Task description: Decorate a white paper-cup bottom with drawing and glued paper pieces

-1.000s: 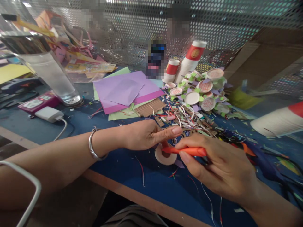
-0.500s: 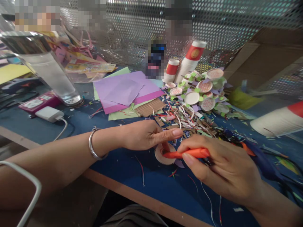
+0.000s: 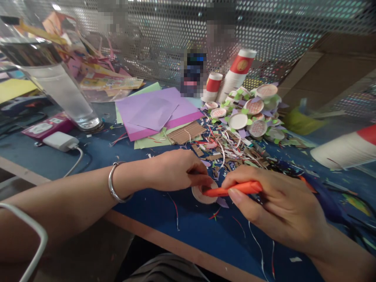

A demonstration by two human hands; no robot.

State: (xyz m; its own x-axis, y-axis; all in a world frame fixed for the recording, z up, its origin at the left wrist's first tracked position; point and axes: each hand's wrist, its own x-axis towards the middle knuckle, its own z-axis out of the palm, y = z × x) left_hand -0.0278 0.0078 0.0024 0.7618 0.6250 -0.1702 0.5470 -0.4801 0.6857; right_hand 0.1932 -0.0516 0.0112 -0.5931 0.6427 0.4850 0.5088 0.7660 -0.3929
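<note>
A small round cut-off paper cup bottom (image 3: pixel 205 199) rests on the blue table in front of me, a purple paper tab (image 3: pixel 222 202) sticking out at its right. My left hand (image 3: pixel 179 169) is closed at its upper rim, thumb and finger drawn together; the fingertips are partly hidden. My right hand (image 3: pixel 273 203) grips an orange pen-shaped tool (image 3: pixel 245 188) between thumb and fingers. The tool's tip reaches inside the cup bottom, close to my left fingertips.
Paper scraps and shreds (image 3: pixel 226 147) lie beyond my hands, with a pile of cup bottoms (image 3: pixel 255 107) behind. Purple paper sheets (image 3: pixel 155 103), corrugated cardboard (image 3: pixel 187 133) and stacked paper cups (image 3: pixel 239 70) stand or lie farther back. A water bottle (image 3: pixel 64 90) and white charger (image 3: pixel 60 141) are left.
My left thumb, stretched out to the right before, has bent down toward the cup bottom beside the other finger. The right hand and orange tool have barely moved.
</note>
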